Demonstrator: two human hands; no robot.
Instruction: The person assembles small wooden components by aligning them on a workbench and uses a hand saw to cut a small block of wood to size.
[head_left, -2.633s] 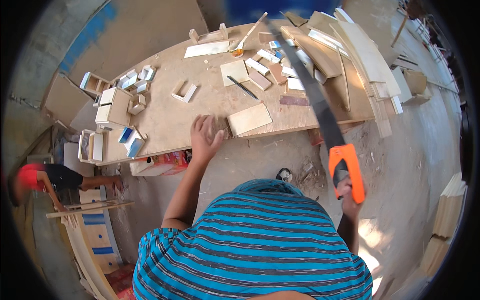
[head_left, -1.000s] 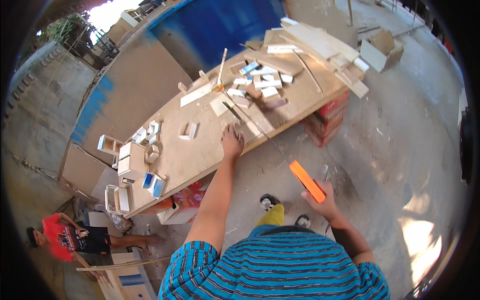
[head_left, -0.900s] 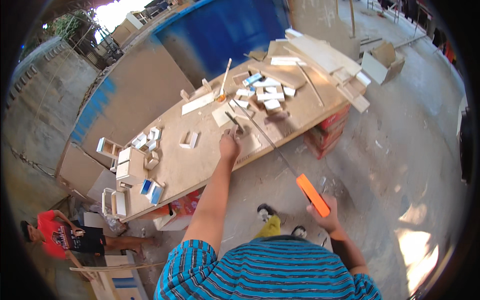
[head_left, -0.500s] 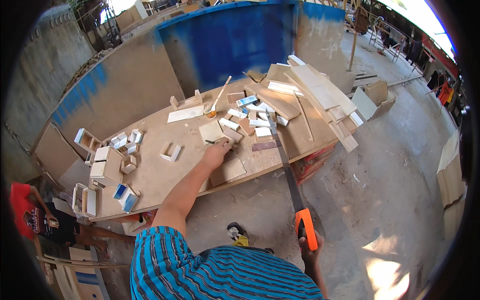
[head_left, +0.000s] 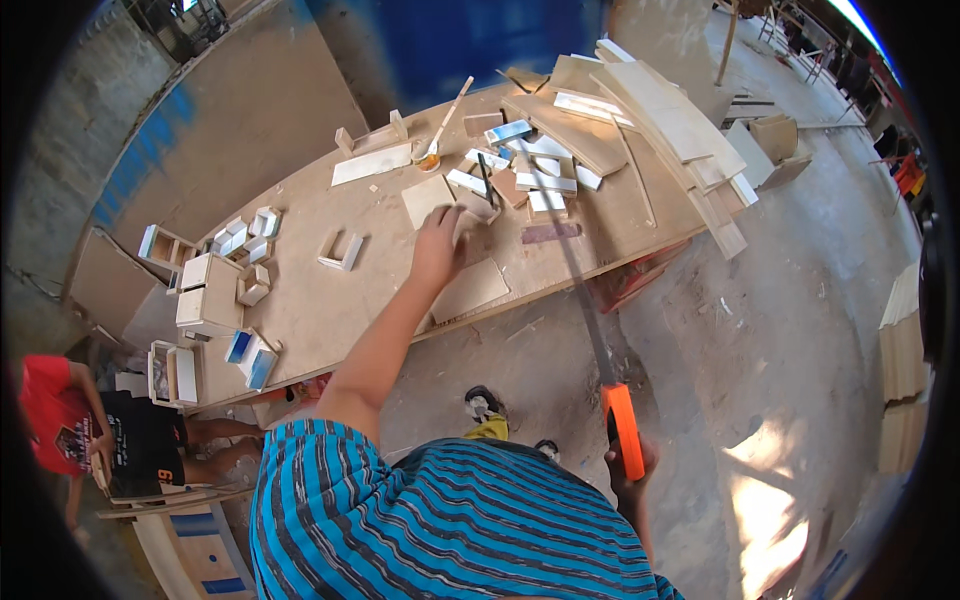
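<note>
My right hand [head_left: 632,462] is closed round the orange handle [head_left: 623,430] of a hand saw. Its long dark blade [head_left: 587,310] points away from me, over the table's near edge and above the wood pieces. My left hand [head_left: 438,238] reaches over the table, fingers stretched forward beside a small wooden block [head_left: 478,207] and a thin square board [head_left: 428,200]. Just past its fingertips is a thin dark stick [head_left: 486,180], seemingly apart from the hand. A flat board [head_left: 472,292] lies at the near edge under my left wrist.
White-painted blocks [head_left: 545,183] and long planks [head_left: 665,110] crowd the table's right part. A brush [head_left: 455,115] stands in a small orange pot [head_left: 428,160]. Small wooden boxes [head_left: 208,295] stand at the left end. A person in a red shirt [head_left: 55,410] is at far left.
My view has tilted down. The dark stick, earlier at my left hand's near side, is now beyond its fingertips. The saw remains in my right hand.
</note>
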